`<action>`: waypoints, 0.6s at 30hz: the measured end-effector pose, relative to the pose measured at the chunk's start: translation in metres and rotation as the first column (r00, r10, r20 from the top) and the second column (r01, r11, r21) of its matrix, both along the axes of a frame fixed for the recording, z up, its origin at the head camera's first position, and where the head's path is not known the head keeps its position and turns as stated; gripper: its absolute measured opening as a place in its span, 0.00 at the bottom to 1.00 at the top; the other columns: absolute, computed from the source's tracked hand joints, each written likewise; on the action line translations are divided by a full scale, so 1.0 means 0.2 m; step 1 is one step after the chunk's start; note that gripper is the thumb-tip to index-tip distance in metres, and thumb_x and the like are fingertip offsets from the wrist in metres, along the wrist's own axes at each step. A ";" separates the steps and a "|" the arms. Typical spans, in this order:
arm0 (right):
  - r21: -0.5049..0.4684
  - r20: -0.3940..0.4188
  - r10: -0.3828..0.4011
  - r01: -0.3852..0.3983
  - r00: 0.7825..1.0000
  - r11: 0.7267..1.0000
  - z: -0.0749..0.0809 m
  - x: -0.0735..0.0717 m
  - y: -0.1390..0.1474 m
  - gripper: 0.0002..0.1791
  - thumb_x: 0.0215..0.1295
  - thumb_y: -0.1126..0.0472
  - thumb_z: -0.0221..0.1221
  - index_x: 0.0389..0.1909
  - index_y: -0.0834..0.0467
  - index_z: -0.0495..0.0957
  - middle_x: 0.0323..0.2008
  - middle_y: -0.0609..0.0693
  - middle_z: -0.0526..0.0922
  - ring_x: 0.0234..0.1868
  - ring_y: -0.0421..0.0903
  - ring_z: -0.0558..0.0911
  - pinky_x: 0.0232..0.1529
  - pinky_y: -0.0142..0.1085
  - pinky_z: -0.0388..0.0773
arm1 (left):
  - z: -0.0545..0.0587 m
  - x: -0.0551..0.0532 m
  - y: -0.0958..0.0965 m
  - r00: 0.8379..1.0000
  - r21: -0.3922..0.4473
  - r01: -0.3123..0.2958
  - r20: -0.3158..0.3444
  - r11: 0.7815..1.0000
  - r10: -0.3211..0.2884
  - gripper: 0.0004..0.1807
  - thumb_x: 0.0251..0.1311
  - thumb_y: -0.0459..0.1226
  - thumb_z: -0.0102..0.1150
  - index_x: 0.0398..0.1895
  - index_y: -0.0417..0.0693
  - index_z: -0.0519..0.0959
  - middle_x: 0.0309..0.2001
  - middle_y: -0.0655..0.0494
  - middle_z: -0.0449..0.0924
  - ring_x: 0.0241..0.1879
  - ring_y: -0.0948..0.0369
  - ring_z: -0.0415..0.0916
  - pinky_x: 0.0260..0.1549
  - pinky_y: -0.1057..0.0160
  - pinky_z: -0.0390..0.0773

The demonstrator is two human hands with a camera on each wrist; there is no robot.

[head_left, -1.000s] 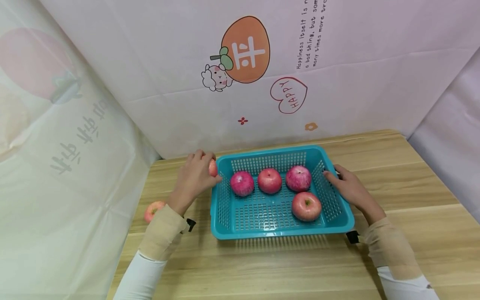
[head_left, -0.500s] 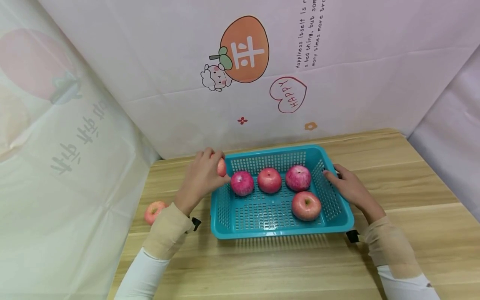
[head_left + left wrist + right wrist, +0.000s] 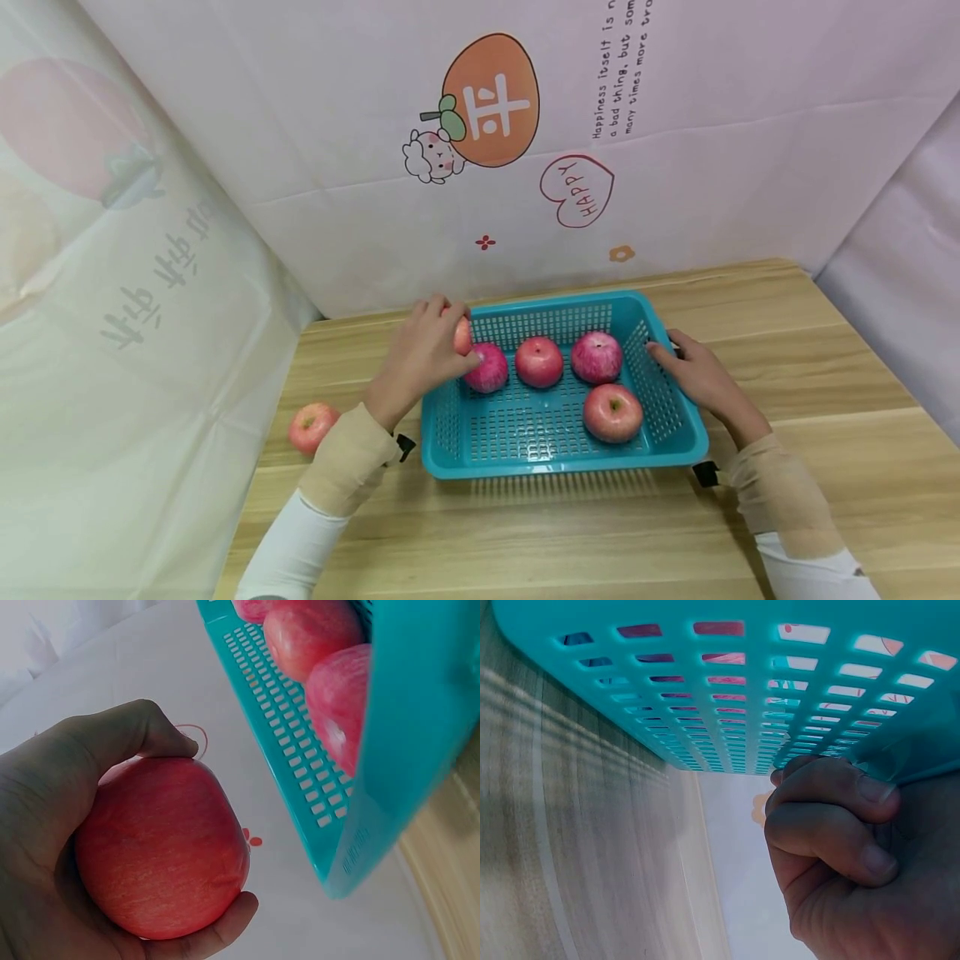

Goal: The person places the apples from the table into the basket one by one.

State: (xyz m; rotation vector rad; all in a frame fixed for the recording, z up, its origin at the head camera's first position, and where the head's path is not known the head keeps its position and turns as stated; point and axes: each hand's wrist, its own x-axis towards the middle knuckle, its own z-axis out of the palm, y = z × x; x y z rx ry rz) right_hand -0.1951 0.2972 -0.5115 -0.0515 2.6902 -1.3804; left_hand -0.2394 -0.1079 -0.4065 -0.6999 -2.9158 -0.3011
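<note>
A pinkish-red apple is gripped in my left hand, thumb on one side and fingers round the other. In the head view this hand is over the left end of a teal plastic basket, with the apple partly hidden behind it. Inside the basket lie several apples, among them a magenta one close to my left thumb and a larger red one near the front right. My right hand holds the basket's right rim, thumb over it, while its other fingers curl against the outside.
Left of the basket, another red apple rests on the wooden table, near the left edge. A white printed cloth hangs behind the table and along both sides.
My left hand has carried its apple to the right, from beside the basket's left rim to over the basket. The right hand and the basket have stayed put.
</note>
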 end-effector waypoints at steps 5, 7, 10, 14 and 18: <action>0.001 0.002 -0.003 0.003 1.000 1.000 0.00 0.00 0.00 0.37 0.85 0.40 0.44 0.77 0.67 0.61 0.59 0.75 0.79 0.45 0.56 0.88 0.39 0.48 0.89 | -0.01 0.00 0.03 1.000 0.008 0.023 -0.014 1.000 -0.023 0.32 0.57 0.51 0.73 0.63 0.49 0.78 0.57 0.48 0.78 0.54 0.49 0.75 0.37 0.52 0.87; 0.002 0.002 -0.003 0.003 1.000 1.000 0.00 0.00 0.00 0.37 0.85 0.40 0.44 0.77 0.67 0.61 0.59 0.75 0.79 0.45 0.56 0.87 0.39 0.48 0.89 | -0.01 0.00 0.04 0.999 0.017 0.032 -0.014 0.999 -0.032 0.31 0.57 0.50 0.73 0.62 0.49 0.78 0.57 0.48 0.78 0.53 0.50 0.74 0.36 0.53 0.86; 0.002 0.000 -0.003 0.003 1.000 1.000 0.00 0.00 0.00 0.37 0.85 0.40 0.44 0.77 0.67 0.61 0.59 0.75 0.79 0.45 0.56 0.88 0.39 0.48 0.89 | -0.01 0.01 0.06 0.999 0.025 0.041 -0.009 0.999 -0.040 0.30 0.57 0.49 0.74 0.61 0.50 0.79 0.56 0.49 0.78 0.53 0.50 0.75 0.37 0.52 0.87; -0.002 -0.007 0.000 0.000 1.000 1.000 0.00 0.00 0.00 0.37 0.85 0.41 0.44 0.77 0.67 0.61 0.59 0.75 0.79 0.46 0.56 0.88 0.40 0.48 0.89 | -0.01 0.01 0.10 0.999 0.016 0.051 -0.009 0.999 -0.051 0.30 0.57 0.50 0.74 0.62 0.52 0.79 0.58 0.49 0.78 0.55 0.50 0.75 0.39 0.51 0.87; -0.009 -0.011 0.001 -0.001 1.000 1.000 -0.01 0.00 0.00 0.37 0.85 0.41 0.44 0.77 0.67 0.61 0.58 0.75 0.79 0.45 0.56 0.88 0.39 0.48 0.90 | -0.02 0.02 0.13 0.997 0.009 0.075 -0.013 0.997 -0.075 0.30 0.57 0.51 0.73 0.61 0.53 0.79 0.59 0.50 0.78 0.56 0.51 0.75 0.40 0.52 0.87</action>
